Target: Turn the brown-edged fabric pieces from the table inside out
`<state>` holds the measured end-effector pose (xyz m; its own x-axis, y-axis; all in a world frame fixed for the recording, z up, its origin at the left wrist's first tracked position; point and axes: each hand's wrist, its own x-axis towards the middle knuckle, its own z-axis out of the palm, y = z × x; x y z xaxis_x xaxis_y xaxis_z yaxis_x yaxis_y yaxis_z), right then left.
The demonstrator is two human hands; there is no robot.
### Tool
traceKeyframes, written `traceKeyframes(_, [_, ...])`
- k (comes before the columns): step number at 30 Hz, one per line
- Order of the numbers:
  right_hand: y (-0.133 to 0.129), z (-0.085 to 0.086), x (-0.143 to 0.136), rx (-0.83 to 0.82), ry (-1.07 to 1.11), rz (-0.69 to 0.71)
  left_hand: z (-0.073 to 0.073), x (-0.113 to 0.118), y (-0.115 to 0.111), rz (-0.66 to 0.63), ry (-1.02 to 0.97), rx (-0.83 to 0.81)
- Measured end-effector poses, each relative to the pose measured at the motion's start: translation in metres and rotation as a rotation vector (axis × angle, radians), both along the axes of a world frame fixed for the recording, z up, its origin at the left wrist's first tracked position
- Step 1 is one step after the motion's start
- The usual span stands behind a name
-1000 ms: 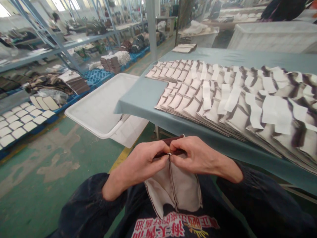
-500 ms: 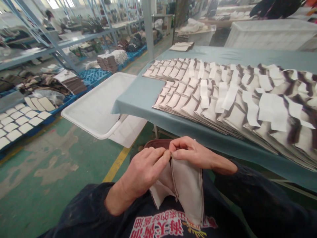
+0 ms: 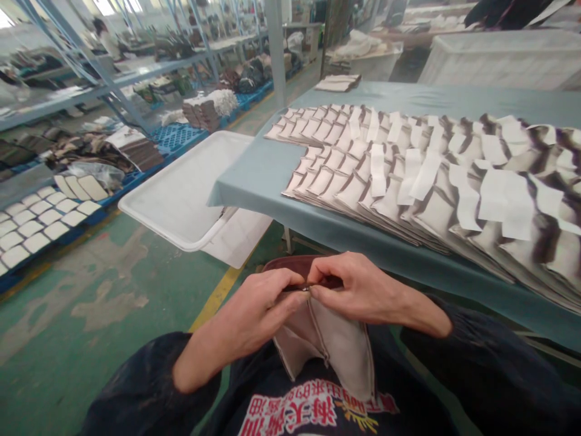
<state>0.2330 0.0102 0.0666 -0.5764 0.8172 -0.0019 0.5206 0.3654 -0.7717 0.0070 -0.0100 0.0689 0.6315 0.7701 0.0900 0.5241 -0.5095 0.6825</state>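
A pale beige sewn fabric piece (image 3: 342,342) with dark edging and a seam down its middle hangs in front of my chest. Its top edge is pinched between the thumb and fingers of my left hand (image 3: 254,309). My right hand (image 3: 363,287) grips the same edge just beside it, the fingertips of both hands almost meeting at the seam. A small dark part of the edge shows between the fingertips, too small to name. Below the hands the two halves of the piece spread apart.
Ahead and right, a table with a blue-green cover (image 3: 254,181) bears overlapping rows of similar beige pieces (image 3: 336,181) with white strips (image 3: 467,200) on them. A white plastic tub (image 3: 167,200) stands left of the table. Blue pallets (image 3: 175,142) with stacked goods line the left.
My hands have drawn slightly apart at the fingertips, baring the dark edge between them. The left forearm has swung a little outward. The fabric piece stays held in the same place.
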Motion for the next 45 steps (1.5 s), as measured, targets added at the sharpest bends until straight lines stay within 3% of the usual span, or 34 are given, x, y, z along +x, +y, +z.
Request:
traceKeyframes(5, [-0.009, 0.004, 0.003, 0.288, -0.099, 0.098, 0.017, 0.001, 0.020, -0.132, 0.006, -0.182])
traceKeyframes(9, [-0.015, 0.013, 0.007, 0.331, -0.156, 0.200, 0.020, 0.004, 0.025, -0.246, -0.045, -0.262])
traceKeyframes(12, [-0.011, 0.015, 0.014, 0.336, -0.181, 0.236, 0.015, 0.006, 0.014, -0.222, -0.077, -0.274])
traceKeyframes(16, [0.005, 0.003, 0.031, 0.273, -0.267, 0.161, 0.003, 0.002, -0.002, -0.062, -0.055, -0.053])
traceKeyframes(20, [0.013, -0.012, 0.040, 0.226, -0.154, 0.148, -0.012, -0.010, -0.005, 0.017, 0.038, 0.159])
traceKeyframes(24, [0.008, -0.012, 0.033, 0.240, -0.094, 0.156, -0.026, -0.023, -0.001, 0.032, 0.047, 0.235])
traceKeyframes(28, [0.006, -0.008, 0.028, 0.184, -0.089, 0.153, -0.032, -0.035, 0.005, -0.037, 0.035, 0.292])
traceKeyframes(32, [0.007, -0.007, 0.028, 0.074, -0.047, 0.142, -0.032, -0.045, 0.010, -0.037, 0.015, 0.157])
traceKeyframes(39, [0.012, -0.019, 0.026, -0.267, 0.044, 0.058, -0.032, -0.052, 0.008, 0.011, -0.031, -0.136])
traceKeyframes(45, [0.016, -0.029, 0.026, -0.328, 0.092, 0.037, -0.034, -0.050, 0.008, 0.007, -0.108, -0.218])
